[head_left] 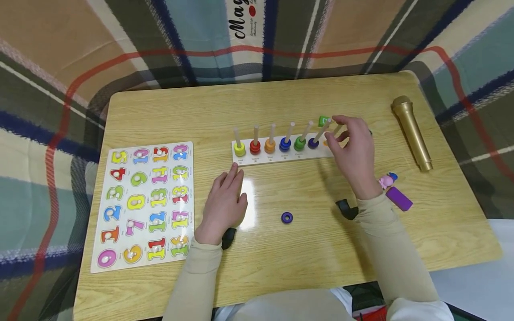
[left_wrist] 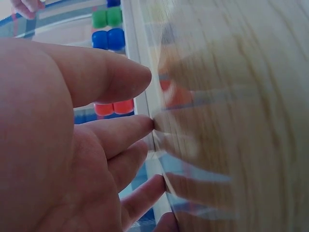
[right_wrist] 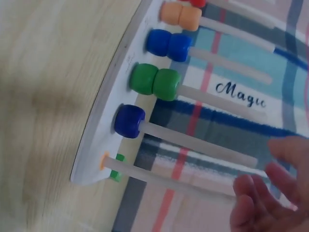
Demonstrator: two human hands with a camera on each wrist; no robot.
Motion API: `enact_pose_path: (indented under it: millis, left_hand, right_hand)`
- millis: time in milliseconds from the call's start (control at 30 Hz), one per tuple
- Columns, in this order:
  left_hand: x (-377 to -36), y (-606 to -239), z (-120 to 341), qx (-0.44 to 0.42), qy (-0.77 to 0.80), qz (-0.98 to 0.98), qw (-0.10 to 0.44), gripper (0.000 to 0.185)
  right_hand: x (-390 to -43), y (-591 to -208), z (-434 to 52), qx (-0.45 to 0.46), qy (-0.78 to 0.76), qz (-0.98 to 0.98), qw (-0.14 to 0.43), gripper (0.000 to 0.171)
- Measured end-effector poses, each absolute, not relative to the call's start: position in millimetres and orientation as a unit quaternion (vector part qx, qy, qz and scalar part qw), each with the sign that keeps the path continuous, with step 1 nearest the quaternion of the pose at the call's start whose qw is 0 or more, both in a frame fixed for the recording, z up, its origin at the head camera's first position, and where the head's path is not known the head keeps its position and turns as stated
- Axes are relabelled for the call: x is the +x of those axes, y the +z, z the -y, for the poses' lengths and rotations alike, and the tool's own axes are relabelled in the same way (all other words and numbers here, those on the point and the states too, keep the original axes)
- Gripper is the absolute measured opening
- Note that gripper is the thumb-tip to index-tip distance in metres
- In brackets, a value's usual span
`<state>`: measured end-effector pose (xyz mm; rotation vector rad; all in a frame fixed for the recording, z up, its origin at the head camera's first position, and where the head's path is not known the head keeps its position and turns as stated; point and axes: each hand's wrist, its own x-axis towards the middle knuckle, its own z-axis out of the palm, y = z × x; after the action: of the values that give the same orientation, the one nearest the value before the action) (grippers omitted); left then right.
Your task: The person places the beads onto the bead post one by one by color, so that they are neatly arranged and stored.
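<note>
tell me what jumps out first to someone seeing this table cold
The white peg board at the middle of the wooden table, its pegs ringed in yellow, red, orange, blue, green and dark blue, draws the eye first, with the right hand raised at its right end. The left hand lies flat just in front of it. Next come the bright number puzzle at the left and the gold microphone at the right.

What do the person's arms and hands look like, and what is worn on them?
Both arms wear long beige sleeves that reach the wrists. The left hand and right hand are bare: no gloves, and no rings show. A dark device sits under the right wrist, and another one under the left.
</note>
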<state>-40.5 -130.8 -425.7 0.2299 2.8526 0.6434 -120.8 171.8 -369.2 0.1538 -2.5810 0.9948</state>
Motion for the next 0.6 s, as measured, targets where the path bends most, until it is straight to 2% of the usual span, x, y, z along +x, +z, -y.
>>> enact_pose_path:
  millis: [100, 200, 333, 433, 600]
  left_hand:
    - [-41, -425, 130, 0.078, 0.217, -0.967, 0.106, 0.062]
    - [-42, -423, 129, 0.08, 0.216, -0.967, 0.107, 0.062]
    - [-42, -422, 128, 0.08, 0.219, -0.966, 0.111, 0.062]
    - [-42, -422, 128, 0.075, 0.223, -0.965, 0.115, 0.062]
    - [-41, -421, 128, 0.069, 0.225, -0.964, 0.122, 0.063]
  right_hand:
    - [-103, -374, -168, 0.109, 0.331, 0.927, 0.14, 0.032]
    - [-75, -387, -155, 0.176, 0.316, 0.931, 0.038, 0.033]
    - [-36, -409, -136, 0.233, 0.272, 0.929, -0.09, 0.047]
    - [-20, -421, -127, 0.256, 0.232, 0.931, -0.117, 0.043]
    - [-18, -426, -134, 0.246, 0.223, 0.936, -0.116, 0.026]
